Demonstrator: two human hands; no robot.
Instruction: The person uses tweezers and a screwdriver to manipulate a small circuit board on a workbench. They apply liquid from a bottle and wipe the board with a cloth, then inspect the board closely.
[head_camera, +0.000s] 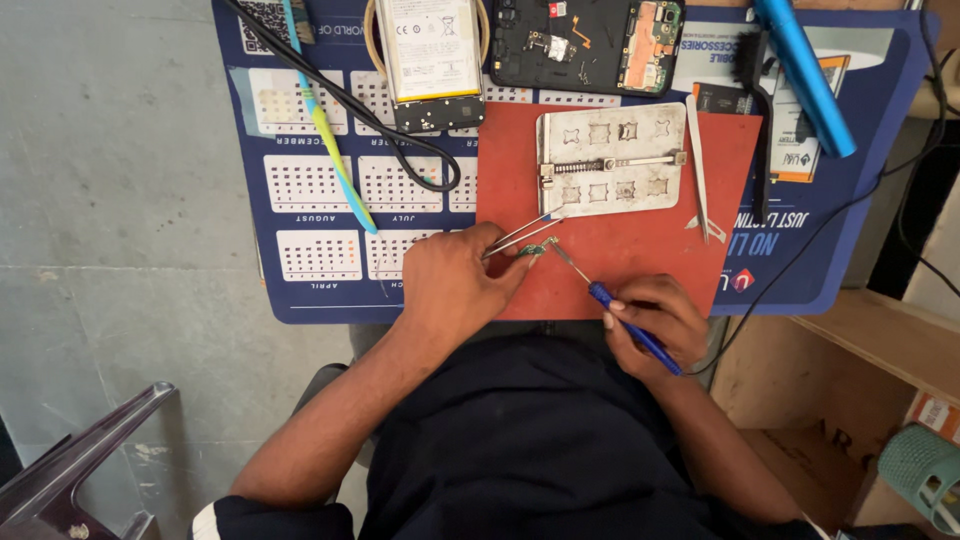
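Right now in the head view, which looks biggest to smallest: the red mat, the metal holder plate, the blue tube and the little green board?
1. Red mat
2. Metal holder plate
3. Blue tube, cut off by the picture's top edge, so its rank is unsure
4. Little green board, by far the smallest

Grey table carries a blue printed calendar mat. On the mat: red work pad, black cable, green-blue stylus, opened phone body, battery panel, blue cylinder tool.
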